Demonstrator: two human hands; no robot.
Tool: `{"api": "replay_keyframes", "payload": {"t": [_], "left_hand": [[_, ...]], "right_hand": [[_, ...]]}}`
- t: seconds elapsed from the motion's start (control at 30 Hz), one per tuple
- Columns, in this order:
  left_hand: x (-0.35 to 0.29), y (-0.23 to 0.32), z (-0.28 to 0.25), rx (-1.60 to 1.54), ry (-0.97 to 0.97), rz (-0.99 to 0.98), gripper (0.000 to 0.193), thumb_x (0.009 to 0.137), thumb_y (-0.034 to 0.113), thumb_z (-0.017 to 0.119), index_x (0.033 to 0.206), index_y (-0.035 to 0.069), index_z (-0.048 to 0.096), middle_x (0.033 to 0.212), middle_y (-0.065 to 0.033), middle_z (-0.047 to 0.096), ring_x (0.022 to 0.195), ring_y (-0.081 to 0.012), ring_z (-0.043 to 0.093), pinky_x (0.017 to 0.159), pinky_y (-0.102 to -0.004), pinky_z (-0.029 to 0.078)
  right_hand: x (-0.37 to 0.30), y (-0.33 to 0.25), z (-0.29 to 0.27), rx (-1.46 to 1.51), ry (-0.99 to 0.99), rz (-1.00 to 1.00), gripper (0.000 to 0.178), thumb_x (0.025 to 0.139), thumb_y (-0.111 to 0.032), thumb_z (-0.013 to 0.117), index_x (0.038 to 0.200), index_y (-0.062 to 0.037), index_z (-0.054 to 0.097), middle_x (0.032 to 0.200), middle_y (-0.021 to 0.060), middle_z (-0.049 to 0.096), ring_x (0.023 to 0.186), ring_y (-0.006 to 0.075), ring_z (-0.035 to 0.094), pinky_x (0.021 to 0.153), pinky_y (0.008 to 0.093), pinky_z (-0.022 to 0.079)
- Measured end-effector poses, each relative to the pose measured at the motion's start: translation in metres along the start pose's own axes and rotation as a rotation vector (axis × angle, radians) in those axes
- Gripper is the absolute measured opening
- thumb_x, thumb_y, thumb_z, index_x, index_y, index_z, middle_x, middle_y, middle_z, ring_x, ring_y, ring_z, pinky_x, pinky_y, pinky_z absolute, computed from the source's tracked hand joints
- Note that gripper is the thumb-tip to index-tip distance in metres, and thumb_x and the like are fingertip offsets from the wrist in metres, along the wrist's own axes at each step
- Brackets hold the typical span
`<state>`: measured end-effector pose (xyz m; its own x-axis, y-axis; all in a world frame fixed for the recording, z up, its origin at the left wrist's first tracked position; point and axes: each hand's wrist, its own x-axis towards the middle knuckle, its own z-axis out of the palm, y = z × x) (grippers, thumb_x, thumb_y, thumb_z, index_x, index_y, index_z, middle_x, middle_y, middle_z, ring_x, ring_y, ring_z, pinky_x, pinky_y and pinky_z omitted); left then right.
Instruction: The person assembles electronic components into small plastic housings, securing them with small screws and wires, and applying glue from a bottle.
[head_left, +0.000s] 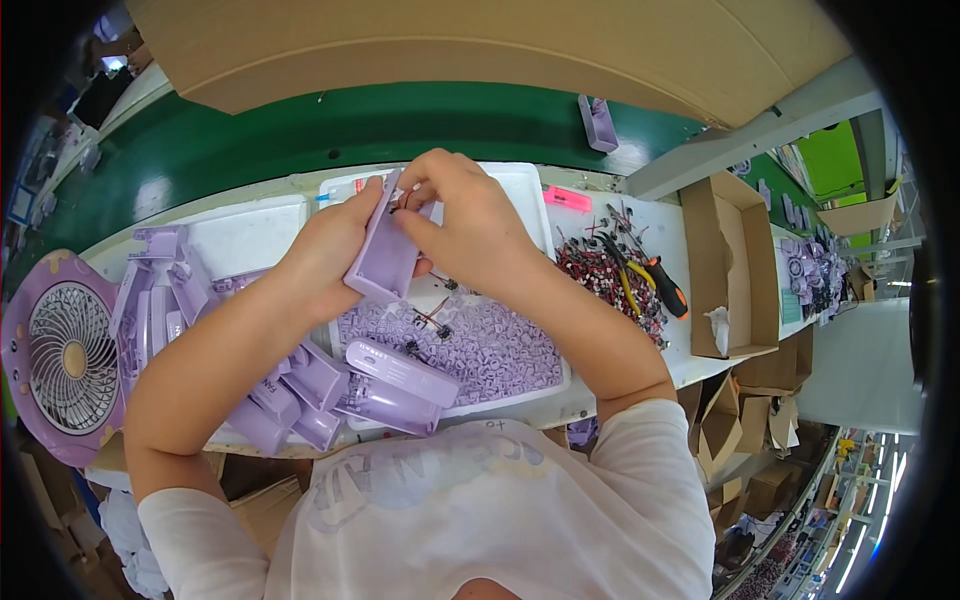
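Note:
My left hand (325, 248) grips a long, open-sided purple plastic housing (385, 265), tilted above a white tray (530, 188). The fingertips of my right hand (475, 225) are pinched at the housing's upper end, on thin dark wires (404, 200) at its opening. What those wires join inside is hidden by my fingers. Below my hands, many small purple plastic parts (480, 350) fill the tray, with a small wired component (432, 322) lying on top. More purple housings (395, 385) lie across the tray's near left corner.
Purple shells (165, 300) and a purple fan (72, 358) stand left. Right are red-and-black wired parts (590, 275), pliers (625, 278), a screwdriver (665, 288), a pink marker (567, 198) and a cardboard box (735, 270). A green belt (420, 120) runs behind, under a cardboard panel (480, 45).

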<state>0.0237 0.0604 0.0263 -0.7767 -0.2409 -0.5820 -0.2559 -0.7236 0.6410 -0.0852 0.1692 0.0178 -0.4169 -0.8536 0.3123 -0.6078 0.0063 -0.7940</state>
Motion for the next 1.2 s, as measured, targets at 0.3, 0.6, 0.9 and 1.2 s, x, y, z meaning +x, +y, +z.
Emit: {"api": "replay_keyframes", "payload": {"t": [0.3,0.6,0.9,1.2], "left_hand": [[-0.005,-0.003,0.001,0.09,-0.013,0.021,0.045,0.099,0.038,0.029,0.116,-0.001,0.045,0.1,-0.0143,0.059,0.083,-0.0242,0.065,0.07,-0.038,0.058],[-0.007,0.004,0.01,0.082,0.015,0.026,0.044,0.1,0.036,0.028,0.117,-0.002,0.044,0.101,-0.0156,0.058,0.085,-0.0262,0.064,0.072,-0.0387,0.057],[0.004,0.007,0.001,-0.079,-0.056,-0.029,0.042,0.101,0.035,0.023,0.115,0.002,0.044,0.099,-0.0172,0.058,0.085,-0.0273,0.062,0.075,-0.0392,0.054],[0.018,0.01,0.017,-0.093,0.092,0.078,0.041,0.101,0.034,0.026,0.112,0.001,0.048,0.101,-0.0128,0.059,0.09,-0.0227,0.06,0.08,-0.0363,0.05]], "right_hand": [[0.004,-0.004,0.0,-0.125,-0.005,-0.037,0.021,0.073,0.003,0.064,0.09,-0.0016,0.052,0.083,0.0149,0.058,0.077,0.0262,0.063,0.066,0.0352,0.05],[0.002,0.002,0.001,-0.142,0.063,-0.125,0.021,0.074,0.004,0.063,0.09,-0.0014,0.052,0.081,0.0143,0.059,0.075,0.0266,0.064,0.064,0.0357,0.049],[0.007,0.005,-0.033,-0.079,-0.014,-0.069,0.021,0.078,-0.011,0.066,0.095,-0.0026,0.058,0.084,0.0071,0.062,0.082,0.0202,0.06,0.075,0.0318,0.045],[-0.008,-0.006,-0.014,-0.268,-0.131,-0.43,0.021,0.072,-0.016,0.07,0.084,-0.0018,0.061,0.083,0.0101,0.059,0.079,0.0307,0.055,0.072,0.0385,0.045]]}}
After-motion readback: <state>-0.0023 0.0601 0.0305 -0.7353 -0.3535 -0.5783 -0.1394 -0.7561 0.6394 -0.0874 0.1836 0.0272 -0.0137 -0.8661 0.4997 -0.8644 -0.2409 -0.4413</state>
